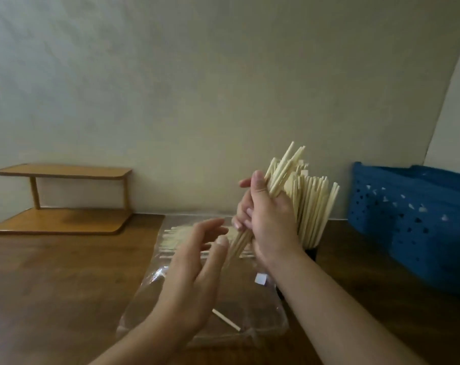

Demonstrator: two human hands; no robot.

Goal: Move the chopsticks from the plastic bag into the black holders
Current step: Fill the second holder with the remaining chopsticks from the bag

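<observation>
The right hand (269,219) grips a bundle of pale wooden chopsticks (278,177) above the clear plastic bag (197,299), while the left hand (194,272) hovers beside it with fingers (210,227) released.

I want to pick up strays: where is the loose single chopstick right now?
In the head view, the single chopstick lies low at centre on the plastic bag, just right of the left hand.

Plastic bag (197,299) lies between shelf (63,198) and basket (413,214).
</observation>
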